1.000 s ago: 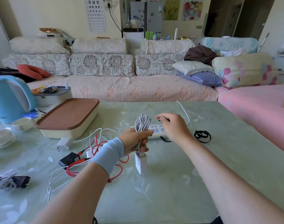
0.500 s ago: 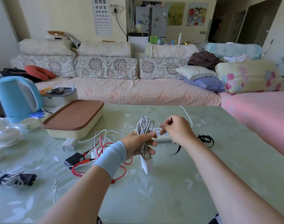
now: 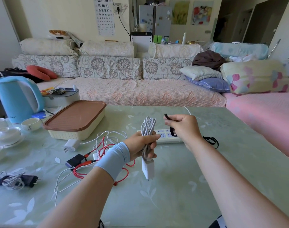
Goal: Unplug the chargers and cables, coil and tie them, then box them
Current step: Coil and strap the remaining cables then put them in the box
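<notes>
My left hand [image 3: 143, 146] grips a coiled white cable [image 3: 147, 127] upright, and its white charger [image 3: 147, 168] hangs below my fist. To the right, my right hand [image 3: 184, 127] pinches a black tie strap [image 3: 171, 125] above the white power strip [image 3: 165, 137] on the table. More black ties [image 3: 210, 140] lie right of the strip. Loose white and red cables [image 3: 104, 145] with a white plug [image 3: 71, 144] and a black adapter [image 3: 74, 160] lie left of my wrist. A tied bundle with a black plug [image 3: 17, 180] rests at the far left. The cream box with a brown lid [image 3: 76, 118] stands behind them.
A blue kettle [image 3: 17, 97], cups and a lidded bowl [image 3: 7, 134] crowd the table's left end. A grey container [image 3: 63, 97] stands behind the box. A sofa runs along the table's far edge, and a pink bed lies to the right.
My right hand has lifted a black tie strap off the table by the power strip and raised it beside the coil. My left hand keeps holding the coiled cable.
</notes>
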`<state>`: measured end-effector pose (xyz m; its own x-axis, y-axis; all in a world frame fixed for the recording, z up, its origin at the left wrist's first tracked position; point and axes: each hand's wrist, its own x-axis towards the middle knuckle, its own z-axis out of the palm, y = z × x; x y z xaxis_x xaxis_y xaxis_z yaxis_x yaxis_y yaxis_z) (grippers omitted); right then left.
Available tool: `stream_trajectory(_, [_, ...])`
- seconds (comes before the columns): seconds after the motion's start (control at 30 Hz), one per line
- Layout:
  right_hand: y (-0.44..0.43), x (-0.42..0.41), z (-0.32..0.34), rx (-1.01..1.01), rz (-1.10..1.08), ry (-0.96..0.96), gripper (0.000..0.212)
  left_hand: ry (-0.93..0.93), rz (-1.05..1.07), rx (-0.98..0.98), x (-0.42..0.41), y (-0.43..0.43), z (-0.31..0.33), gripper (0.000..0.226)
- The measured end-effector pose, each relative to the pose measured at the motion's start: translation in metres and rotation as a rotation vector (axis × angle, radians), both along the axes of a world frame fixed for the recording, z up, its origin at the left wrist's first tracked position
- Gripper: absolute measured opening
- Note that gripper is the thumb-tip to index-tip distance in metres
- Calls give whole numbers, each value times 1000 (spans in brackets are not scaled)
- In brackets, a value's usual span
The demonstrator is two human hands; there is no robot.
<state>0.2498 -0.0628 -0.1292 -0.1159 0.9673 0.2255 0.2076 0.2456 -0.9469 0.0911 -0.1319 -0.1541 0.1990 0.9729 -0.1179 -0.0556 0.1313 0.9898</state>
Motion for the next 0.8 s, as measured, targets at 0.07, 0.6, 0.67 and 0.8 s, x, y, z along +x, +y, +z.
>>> stream_trajectory(0.07, [-2,0,2,24,29,21,22,28,-22,9,-1,-2,1,30])
stream_trajectory(0.6, [-25,-29,7,144,208,-217,39,168,-145,-25,9,-10,4,12])
stream_trajectory(0.67, [-25,-27,9,121,223,-234,36,201,-130,-52,8,-9,4,9])
stream_trajectory(0.8, [-23,-23,11,124,161,-263,35,396,111,12,13,-5,7,21])
